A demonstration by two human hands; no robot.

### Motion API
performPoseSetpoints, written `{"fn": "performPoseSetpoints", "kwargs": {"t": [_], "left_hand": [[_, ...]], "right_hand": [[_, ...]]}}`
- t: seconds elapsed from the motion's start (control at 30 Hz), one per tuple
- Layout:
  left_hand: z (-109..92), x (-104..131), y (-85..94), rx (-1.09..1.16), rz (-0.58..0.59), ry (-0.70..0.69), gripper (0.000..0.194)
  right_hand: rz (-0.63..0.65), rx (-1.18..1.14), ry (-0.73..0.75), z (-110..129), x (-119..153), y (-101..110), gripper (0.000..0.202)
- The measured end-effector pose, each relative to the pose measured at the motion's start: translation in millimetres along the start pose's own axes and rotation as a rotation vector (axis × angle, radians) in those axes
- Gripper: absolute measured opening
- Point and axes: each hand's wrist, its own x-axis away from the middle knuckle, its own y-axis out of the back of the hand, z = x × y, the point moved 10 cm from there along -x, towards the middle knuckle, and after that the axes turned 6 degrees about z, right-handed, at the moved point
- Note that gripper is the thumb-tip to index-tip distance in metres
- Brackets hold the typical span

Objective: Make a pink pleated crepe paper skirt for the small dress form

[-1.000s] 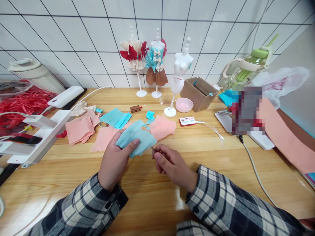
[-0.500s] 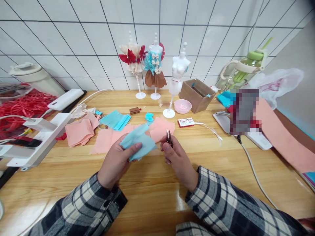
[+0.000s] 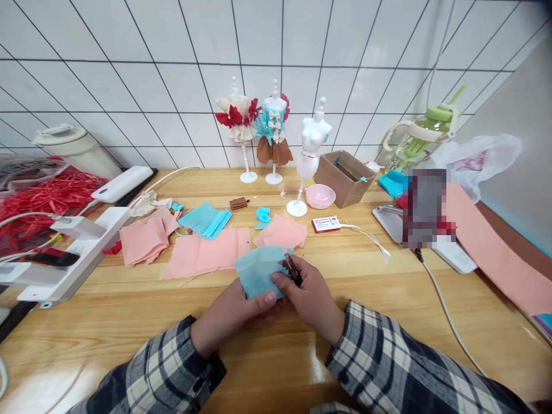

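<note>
Between my hands is a piece of light blue crepe paper (image 3: 260,270), raised above the front of the table. Its lower edge is pinched in my left hand (image 3: 233,310), thumb in front and the other fingers hidden behind. My right hand (image 3: 317,299) is closed around small dark scissors (image 3: 293,269), blades pointing up and left at the paper's right edge. The right thumb also rests on the paper. Just beyond lie flat pink sheets, one at the left (image 3: 209,253) and one at the right (image 3: 282,232). Folded blue paper (image 3: 207,219) sits behind the left one.
Two dressed mini mannequins (image 3: 275,129) and a bare one (image 3: 311,152) stand at the back. Beside them are a pink bowl (image 3: 320,196) and a cardboard box (image 3: 347,187). A power strip (image 3: 81,253) lies left; a cable (image 3: 444,305) runs down the right.
My left hand has brought the blue paper right and slightly down. My right hand has come against its right side, the scissors now tilted left with the thumb on the paper. The view has tipped up slightly.
</note>
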Motion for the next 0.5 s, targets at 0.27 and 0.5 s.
{"fn": "performPoseSetpoints", "kwargs": {"t": [0.27, 0.5], "left_hand": [[-2, 6, 36.5, 0.054, -0.338, -0.012, 0.027], [-5, 10, 55.0, 0.367, -0.461, -0.127, 0.027]], "right_hand": [[-0.044, -0.081, 0.034, -1, 3, 4, 0.038], [0.217, -0.003, -0.082, -12, 6, -25, 0.040]]}}
